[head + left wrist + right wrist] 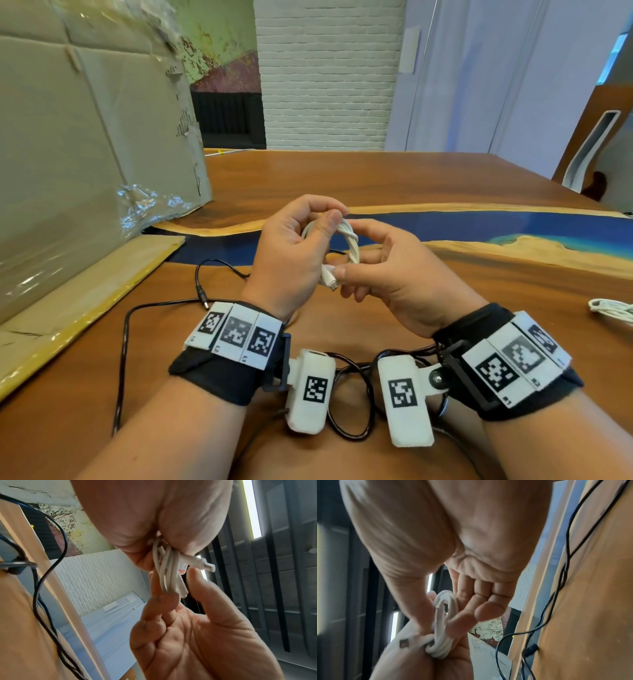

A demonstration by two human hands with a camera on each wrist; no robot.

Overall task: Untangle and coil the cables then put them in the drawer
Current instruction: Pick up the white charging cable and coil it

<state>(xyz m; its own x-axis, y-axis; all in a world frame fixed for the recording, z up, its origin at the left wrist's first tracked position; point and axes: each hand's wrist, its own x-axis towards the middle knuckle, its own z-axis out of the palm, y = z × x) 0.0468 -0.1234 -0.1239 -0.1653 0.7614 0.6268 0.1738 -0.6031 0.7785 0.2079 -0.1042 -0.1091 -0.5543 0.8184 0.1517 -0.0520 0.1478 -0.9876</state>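
Step in hand: finishing the coil of the white cable [346, 245], with its tail being wrapped round the bundle; this is a judgement from the twisted strands.
Left hand [291, 253]: grip clamped on the white cable, thumb and forefinger pinching the top of the loops.
Right hand [387, 270]: grip pinching the cable's free end near the plug [330, 279], other fingers loosely curled.
Where the cable is: held in the air between both hands, above the desk [445, 185].
Black cable [125, 342]: loose on the desk under the wrists, not yet coiled.
Second white cable [613, 308]: at the desk's right edge; seems bundled.
Cardboard box [85, 137]: stands at the left.
Drawer: not in view.
Next move: probably tuck the plug end through the loops so the coil holds, then set it aside.
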